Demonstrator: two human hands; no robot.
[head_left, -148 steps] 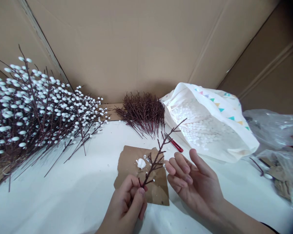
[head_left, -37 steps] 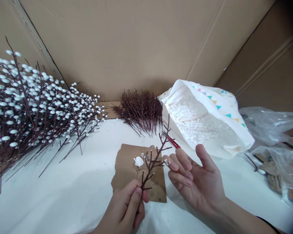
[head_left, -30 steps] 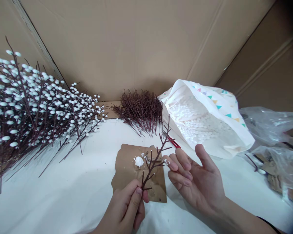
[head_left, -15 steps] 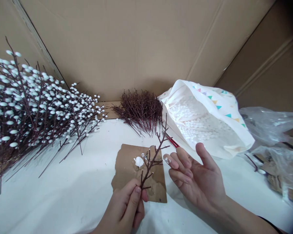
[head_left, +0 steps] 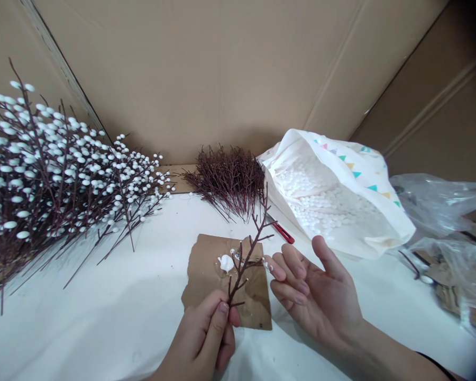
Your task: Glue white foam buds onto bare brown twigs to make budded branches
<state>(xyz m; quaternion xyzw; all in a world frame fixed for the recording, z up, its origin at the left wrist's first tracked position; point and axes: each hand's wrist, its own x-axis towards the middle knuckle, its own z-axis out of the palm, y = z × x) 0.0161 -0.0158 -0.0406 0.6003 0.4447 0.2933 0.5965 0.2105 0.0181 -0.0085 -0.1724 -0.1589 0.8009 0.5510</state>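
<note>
My left hand (head_left: 212, 330) pinches the lower end of a bare brown artificial twig (head_left: 244, 264), which slants up and away to the right. Beneath it lies a torn piece of cardboard (head_left: 206, 286) bearing a blob of white glue (head_left: 225, 263). To the right, my right hand (head_left: 317, 296) is palm up, thumb apart and fingers loosely curled, with white glue on a fingertip beside the twig's side shoots. No object shows in its palm. Behind that hand rests a red-handled tool (head_left: 282, 232), its far end partly hidden by the bag.
A white patterned bag (head_left: 381, 233) holding many white beads stands open at the back right. Bare brown twigs (head_left: 232, 180) are heaped at the back middle. Twigs with white berries (head_left: 63, 159) fill the left. Clear plastic bags (head_left: 440, 206) lie far right; cardboard walls (head_left: 222, 69) stand behind.
My right hand has shifted slightly left and down, uncovering more of the red-handled tool. The twig's tip has tilted a little to the left; my left hand keeps its hold.
</note>
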